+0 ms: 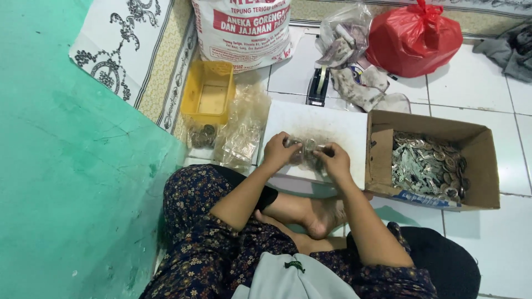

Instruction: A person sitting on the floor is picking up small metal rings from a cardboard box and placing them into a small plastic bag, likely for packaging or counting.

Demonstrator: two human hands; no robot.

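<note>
Between the two hands sits a small clear plastic bag of round metal pieces (303, 150), held over a white board (343, 124) that lies flat on the tiled floor (499, 238) in front of the person's crossed legs. The left hand (278, 149) pinches one end of the bag and the right hand (332, 159) pinches the other, both closed on the plastic with fingers curled, close together (what the fingertips do at the bag's mouth is too small to tell). Judging by how things lie, this bag is already filled and is being closed or squared up. Just beyond the left hand lies a heap of empty clear bags (244, 124), so more bags look to be waiting, and beside them a few filled packets (202, 135) rest at the foot of a yellow plastic basket (209, 91), which seems to be the finished lot so far. Just to the right of the right hand stands an open cardboard box (482, 166) still well stocked with loose metal pieces (426, 166), so most of the work appears to remain. Farther away from the hands are a black tape dispenser (318, 86), a red plastic bag (413, 41) and a large white printed sack (244, 33).
</note>
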